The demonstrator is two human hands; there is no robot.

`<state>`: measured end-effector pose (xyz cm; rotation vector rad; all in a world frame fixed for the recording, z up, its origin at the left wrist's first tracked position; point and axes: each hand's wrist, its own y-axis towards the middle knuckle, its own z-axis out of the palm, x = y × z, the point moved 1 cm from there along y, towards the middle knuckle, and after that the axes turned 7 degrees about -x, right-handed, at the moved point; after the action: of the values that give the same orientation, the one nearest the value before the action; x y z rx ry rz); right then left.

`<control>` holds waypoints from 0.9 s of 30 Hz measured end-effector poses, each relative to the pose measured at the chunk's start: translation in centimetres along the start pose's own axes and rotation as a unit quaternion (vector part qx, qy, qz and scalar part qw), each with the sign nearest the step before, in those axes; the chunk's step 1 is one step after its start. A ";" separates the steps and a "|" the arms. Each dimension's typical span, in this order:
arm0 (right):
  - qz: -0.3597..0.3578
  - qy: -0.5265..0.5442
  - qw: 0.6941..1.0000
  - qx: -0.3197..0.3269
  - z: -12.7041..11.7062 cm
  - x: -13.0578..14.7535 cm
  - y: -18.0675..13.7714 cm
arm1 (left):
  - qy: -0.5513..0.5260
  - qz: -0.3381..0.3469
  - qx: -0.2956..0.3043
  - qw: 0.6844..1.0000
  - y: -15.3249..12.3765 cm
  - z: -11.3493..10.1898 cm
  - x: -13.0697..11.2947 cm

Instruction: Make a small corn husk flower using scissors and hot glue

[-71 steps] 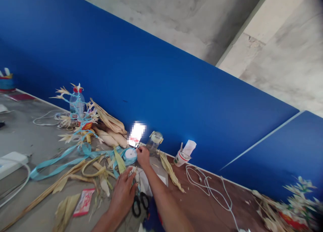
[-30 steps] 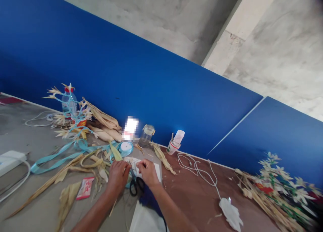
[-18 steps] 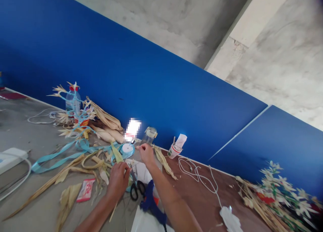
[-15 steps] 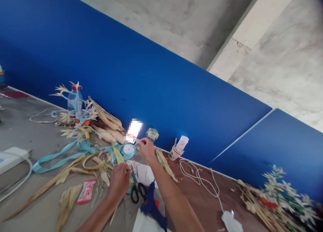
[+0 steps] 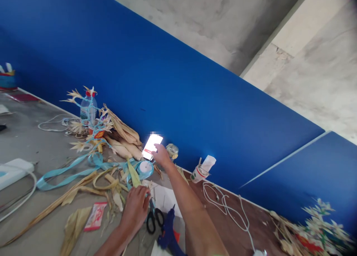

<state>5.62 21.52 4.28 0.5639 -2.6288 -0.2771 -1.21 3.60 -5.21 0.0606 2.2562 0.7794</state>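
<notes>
My right hand (image 5: 161, 155) reaches to a bright phone (image 5: 153, 143) propped against the blue partition. A finger is stretched out at its lit screen, and nothing shows in the hand. My left hand (image 5: 136, 204) rests low over the table with its fingers curled together; what they hold, if anything, is hidden. Beside it lie black-handled scissors (image 5: 151, 222) and a blue glue gun (image 5: 169, 230). A roll of light blue ribbon (image 5: 145, 167) sits below the phone. Dried corn husks (image 5: 113, 185) and loose blue ribbon (image 5: 63, 176) spread to the left.
A bottle (image 5: 88, 109) stands behind a blue-wrapped branch with husk flowers (image 5: 96, 128). At the partition are a lidded jar (image 5: 173, 151) and a paper cup (image 5: 198, 174). White cable (image 5: 225, 207) crosses the brown right side. A power strip (image 5: 16, 170) lies far left.
My right hand has moved up from beside the ribbon roll to the phone's screen, and a finger has straightened. My left hand stays near the scissors. The view has shifted slightly.
</notes>
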 end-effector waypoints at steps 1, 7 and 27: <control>0.000 -0.006 1.000 0.005 -0.2 -0.3 0.1 | 0.001 0.000 0.002 1.000 0.0 0.0 -0.1; -0.055 -0.066 0.994 0.072 -0.8 -0.8 0.4 | 0.010 0.008 0.009 1.000 -0.2 0.0 -0.1; -0.322 -0.350 0.869 0.139 2.0 2.5 0.4 | 0.025 0.015 0.025 0.999 -0.3 -0.1 -0.3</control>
<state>2.52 21.01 3.53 1.7339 -3.0807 -0.3485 -1.06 3.19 -5.16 0.0995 2.3264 0.7478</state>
